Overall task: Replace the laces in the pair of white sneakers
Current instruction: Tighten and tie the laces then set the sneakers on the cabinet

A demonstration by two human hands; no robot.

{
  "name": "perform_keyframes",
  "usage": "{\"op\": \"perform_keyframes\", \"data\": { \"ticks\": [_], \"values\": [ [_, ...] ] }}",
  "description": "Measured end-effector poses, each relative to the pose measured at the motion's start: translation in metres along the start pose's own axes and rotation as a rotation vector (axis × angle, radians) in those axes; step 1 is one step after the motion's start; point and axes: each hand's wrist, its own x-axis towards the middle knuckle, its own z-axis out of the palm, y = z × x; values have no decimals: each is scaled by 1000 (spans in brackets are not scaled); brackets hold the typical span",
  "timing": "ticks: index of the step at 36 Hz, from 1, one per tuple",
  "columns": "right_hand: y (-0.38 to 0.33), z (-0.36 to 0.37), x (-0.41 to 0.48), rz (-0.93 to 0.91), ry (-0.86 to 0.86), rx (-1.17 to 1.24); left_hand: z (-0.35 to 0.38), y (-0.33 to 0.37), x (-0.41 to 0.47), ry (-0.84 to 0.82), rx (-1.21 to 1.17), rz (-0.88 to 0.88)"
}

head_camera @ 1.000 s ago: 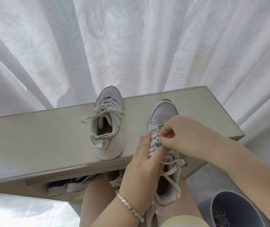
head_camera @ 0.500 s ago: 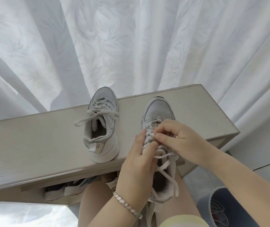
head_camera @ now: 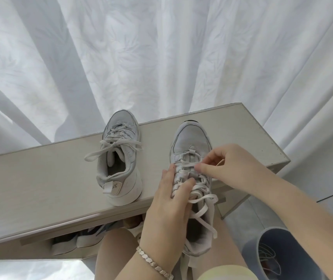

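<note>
The sneaker [head_camera: 191, 142] lies toe away, heel off the surface [head_camera: 40, 178] on the lap [head_camera: 230, 245] — left hand [head_camera: 167, 209] clasps its side, right hand [head_camera: 230, 168], the grip nearer the toe, pinches a lace [head_camera: 182, 165]

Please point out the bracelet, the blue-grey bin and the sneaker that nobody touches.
bracelet [head_camera: 153, 264], head view, metal links on the left wrist.
blue-grey bin [head_camera: 251, 248], head view, outer wall.
untouched sneaker [head_camera: 127, 188], head view, white heel.

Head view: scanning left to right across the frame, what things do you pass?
Stored shoes under the bench → lone sneaker on the bench top → left hand holding the second sneaker → right hand pinching its lace → grey-blue bin.
</note>
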Motion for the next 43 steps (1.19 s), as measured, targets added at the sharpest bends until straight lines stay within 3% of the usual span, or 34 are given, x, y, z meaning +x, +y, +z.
{"op": "perform_keyframes", "data": {
  "ticks": [6, 12, 21, 24, 28, 33, 36, 43],
  "values": [
    [0, 5, 3, -84, 19, -41, 0, 2, 0, 9, 26, -2],
    [13, 13, -6, -195, 82, 129, 2, -4, 0, 33, -21, -36],
    [23, 9, -10, -208, 59, 301, 3, -4, 0, 26, -22, -9],
    [22, 2, -10, -333, 26, 164, 2, -6, -1, 24, -16, -5],
    [19, -6, -7, -419, -72, -198, 1, -4, -1, 12, 12, 15],
    [10, -9, -11, -622, 62, -564, 1, 0, 1, 16, 54, 21],
    [9, -3, -14, -631, 82, -538, 1, 2, 1, 26, 60, 16],
    [12, 17, -30, -460, 185, -413, 3, 4, 1, 30, 78, 15]
  ]
}}
